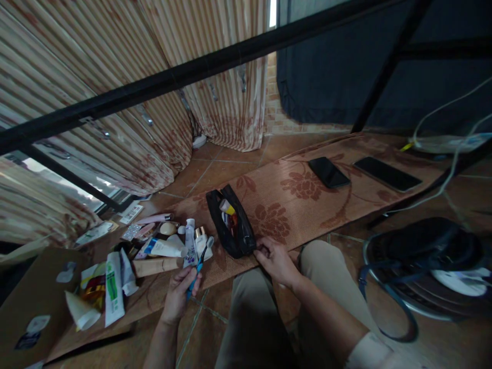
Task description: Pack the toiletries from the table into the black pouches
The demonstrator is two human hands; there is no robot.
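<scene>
In my left hand (179, 291) is a blue-handled toothbrush (200, 265), its head pointing up and away from me. My right hand (280, 262) pinches the near right corner of a black zip pouch (220, 225). The pouch gapes along its top, and a yellow-and-white capped item (226, 207) shows inside with other things I cannot make out. Left of the pouch lies a pile of toiletries: a white-and-blue tube (165, 248), a beige tube (157, 266), a gold-capped bottle (200, 239) and a green-and-white toothpaste tube (114, 289).
The patterned brown runner (265, 189) covers a long narrow surface. Two dark phones (329, 172) lie on its right part, near a white cable (455, 159). A cardboard box (42, 292) stands at left. A black bag (430, 246) rests at right. A dark metal bar (172, 77) crosses above.
</scene>
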